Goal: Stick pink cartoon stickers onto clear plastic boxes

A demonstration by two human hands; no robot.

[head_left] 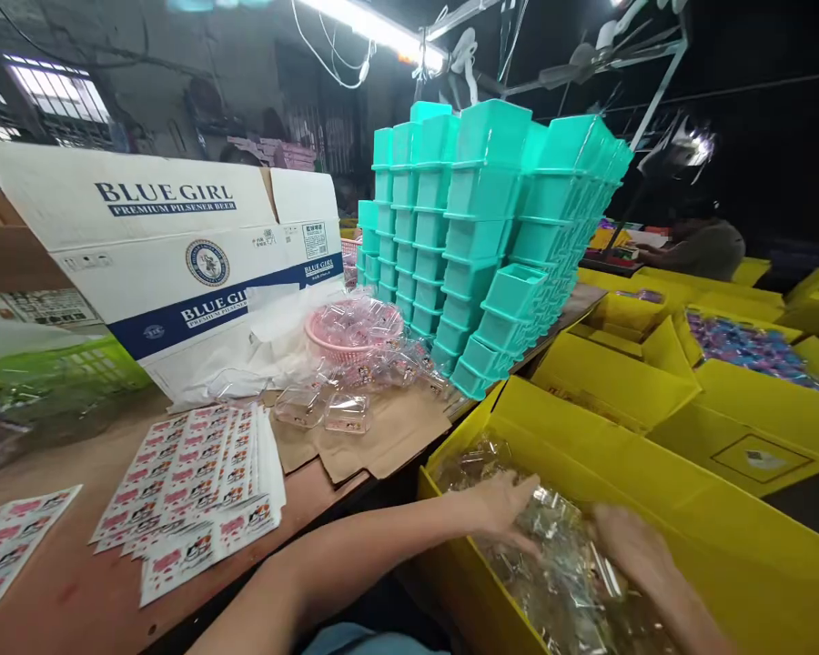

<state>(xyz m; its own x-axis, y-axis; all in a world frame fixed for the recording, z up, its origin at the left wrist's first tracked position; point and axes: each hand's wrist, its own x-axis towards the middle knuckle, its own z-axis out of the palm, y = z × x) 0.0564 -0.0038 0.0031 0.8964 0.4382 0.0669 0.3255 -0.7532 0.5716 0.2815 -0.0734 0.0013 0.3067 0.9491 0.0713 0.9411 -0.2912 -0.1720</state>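
Both arms reach into a yellow box [682, 482] on my right, which holds many clear plastic pieces [563, 555]. My left hand [501, 514] lies over the pieces on the near left side, fingers apart; I see nothing gripped in it. On the right of the same heap is my right hand [631, 541], smeared by motion, so its fingers cannot be made out. On the table, clear plastic boxes with small printed pictures, such as one box [347, 414], lie on brown cardboard [389, 437]. More clear pieces heap up in a pink basket [324, 344].
Sticker sheets [197, 473] lie stacked on the table [75, 582]. Behind stand a white carton [164, 236] and a tall stack of turquoise bins [478, 209]. Further yellow boxes [614, 373] fill the right side. A person [702, 246] sits beyond them.
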